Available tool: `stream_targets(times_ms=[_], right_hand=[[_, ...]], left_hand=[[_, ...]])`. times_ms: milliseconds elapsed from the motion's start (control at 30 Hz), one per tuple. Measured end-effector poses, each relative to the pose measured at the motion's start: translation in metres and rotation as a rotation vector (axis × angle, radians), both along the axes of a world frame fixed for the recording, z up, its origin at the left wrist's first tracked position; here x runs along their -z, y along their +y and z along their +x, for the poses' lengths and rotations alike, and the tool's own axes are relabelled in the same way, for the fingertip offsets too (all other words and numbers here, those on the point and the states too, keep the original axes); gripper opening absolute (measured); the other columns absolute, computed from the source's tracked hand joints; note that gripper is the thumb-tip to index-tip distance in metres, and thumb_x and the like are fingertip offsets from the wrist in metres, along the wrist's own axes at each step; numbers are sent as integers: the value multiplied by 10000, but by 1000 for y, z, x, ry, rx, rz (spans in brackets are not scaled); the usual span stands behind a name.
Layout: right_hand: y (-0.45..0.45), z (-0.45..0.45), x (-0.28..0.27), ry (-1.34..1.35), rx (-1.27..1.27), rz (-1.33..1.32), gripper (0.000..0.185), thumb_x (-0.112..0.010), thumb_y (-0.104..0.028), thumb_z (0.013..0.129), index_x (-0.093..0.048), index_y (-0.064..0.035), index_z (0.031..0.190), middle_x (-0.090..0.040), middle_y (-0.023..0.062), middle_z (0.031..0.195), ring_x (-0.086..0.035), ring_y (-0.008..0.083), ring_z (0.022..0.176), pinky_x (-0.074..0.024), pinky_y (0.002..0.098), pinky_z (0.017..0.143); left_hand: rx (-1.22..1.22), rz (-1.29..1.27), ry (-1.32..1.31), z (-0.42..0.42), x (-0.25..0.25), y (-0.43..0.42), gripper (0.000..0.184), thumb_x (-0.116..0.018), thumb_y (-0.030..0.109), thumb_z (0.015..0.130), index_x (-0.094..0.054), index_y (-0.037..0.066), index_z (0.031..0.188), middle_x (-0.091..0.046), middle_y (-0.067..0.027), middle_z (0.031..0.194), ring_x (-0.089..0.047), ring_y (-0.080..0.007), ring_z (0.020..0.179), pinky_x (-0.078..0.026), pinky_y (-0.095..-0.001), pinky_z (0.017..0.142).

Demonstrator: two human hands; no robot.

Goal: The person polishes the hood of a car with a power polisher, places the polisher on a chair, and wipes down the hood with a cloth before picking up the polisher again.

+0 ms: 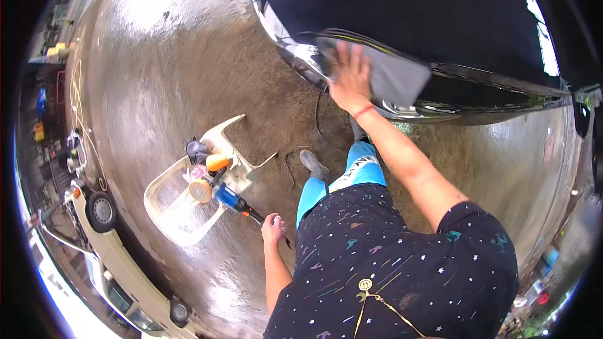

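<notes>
My right hand (352, 78) lies with fingers spread on a grey cloth (399, 75), which rests on the front corner of a glossy black car (402, 12). Motion blurs the fingertips a little. Lower and to the left, my left hand (273, 228) hangs beside my body with its fingers curled; whether anything is inside them cannot be made out. Near it is the black end of a blue power tool (227, 197), which lies on a white plastic chair (164, 213).
An orange bottle (217, 162) and a dark bottle (197, 150) are also on the chair. A thin black cable (319, 119) runs over the wet floor near my boots (312, 164). At the left stands a beige vehicle (135, 270).
</notes>
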State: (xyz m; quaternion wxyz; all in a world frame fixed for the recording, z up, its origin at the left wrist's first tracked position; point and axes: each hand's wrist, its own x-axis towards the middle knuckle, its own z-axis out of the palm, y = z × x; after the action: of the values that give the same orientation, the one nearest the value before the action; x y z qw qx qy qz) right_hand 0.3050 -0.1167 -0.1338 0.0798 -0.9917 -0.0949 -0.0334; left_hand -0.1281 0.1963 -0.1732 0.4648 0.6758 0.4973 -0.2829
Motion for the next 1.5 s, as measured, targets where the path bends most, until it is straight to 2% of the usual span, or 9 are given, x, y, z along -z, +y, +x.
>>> stream_targets(times_ms=[200, 333, 533, 700, 767, 900, 1067, 1300, 1500], right_hand=[[122, 91, 31, -63, -433, -200, 630, -580, -322, 898, -472, -142, 1492, -264, 43, 1646, -117, 301, 1544, -71, 526, 1239], [43, 51, 8, -82, -569, -78, 651, -584, -186, 840, -482, -155, 1482, -305, 16, 1628, -164, 284, 1535, -124, 492, 1247], [-215, -18, -54, -380, 142, 123, 878, -569, 3, 712, -344, -152, 1546, -324, 131, 1592, -208, 412, 1491, -143, 533, 1230], [-466, 35, -71, -489, 916, 190, 837, -343, -577, 999, -316, 94, 1498, -235, 338, 1578, -206, 437, 1493, -124, 481, 1234], [-409, 70, -120, -14, 912, 60, 895, -363, -617, 974, -329, 124, 1475, -252, 344, 1568, -221, 439, 1488, -146, 490, 1229], [-153, 109, -79, -500, 260, 19, 776, -536, -505, 918, -413, 48, 1448, -368, 303, 1519, -295, 458, 1445, -187, 579, 1196], [64, 69, 12, 7, -520, 117, 621, -598, -237, 819, -538, -49, 1407, -347, 148, 1596, -268, 346, 1494, -167, 490, 1244], [-122, -30, -59, 233, -132, 156, 745, -684, -130, 755, -484, -271, 1459, -448, 32, 1509, -449, 313, 1354, -291, 460, 1191], [-299, -70, -2, -477, 490, 142, 716, -608, -229, 889, -341, 8, 1510, -345, 235, 1552, -233, 437, 1476, -111, 519, 1226]], left_hand=[[-190, 88, -68, -48, -20, -13, 277, -613, 180, 961, -634, 7, 1177, -697, -109, 828, -660, -159, 664, -540, -305, 579], [-163, -3, -18, -69, -13, -45, 278, -595, 157, 957, -624, -3, 1183, -696, -134, 833, -674, -188, 660, -540, -312, 572], [297, 113, 22, -44, 12, -51, 293, -600, 201, 948, -661, -1, 1152, -734, -137, 844, -701, -187, 697, -561, -326, 626], [-4, -69, -45, 22, 23, -32, 288, -606, 195, 975, -628, 5, 1190, -684, -101, 806, -648, -164, 651, -536, -313, 550], [-63, -78, -101, 44, 10, -37, 293, -607, 198, 977, -624, 9, 1200, -682, -103, 820, -638, -163, 633, -535, -310, 546], [-64, -52, -159, 54, 0, -49, 283, -595, 182, 984, -625, 6, 1204, -687, -103, 847, -631, -153, 625, -543, -311, 566], [-2, -36, -206, 37, -5, -65, 278, -595, 183, 980, -628, 4, 1191, -695, -105, 858, -650, -157, 630, -546, -310, 579], [-139, -55, -16, -20, -11, -66, 284, -600, 189, 973, -628, -1, 1182, -701, -109, 849, -662, -166, 631, -547, -307, 575], [21, -14, 16, -25, 6, -37, 294, -611, 193, 966, -633, -1, 1186, -696, -106, 845, -635, -142, 627, -532, -296, 547]])
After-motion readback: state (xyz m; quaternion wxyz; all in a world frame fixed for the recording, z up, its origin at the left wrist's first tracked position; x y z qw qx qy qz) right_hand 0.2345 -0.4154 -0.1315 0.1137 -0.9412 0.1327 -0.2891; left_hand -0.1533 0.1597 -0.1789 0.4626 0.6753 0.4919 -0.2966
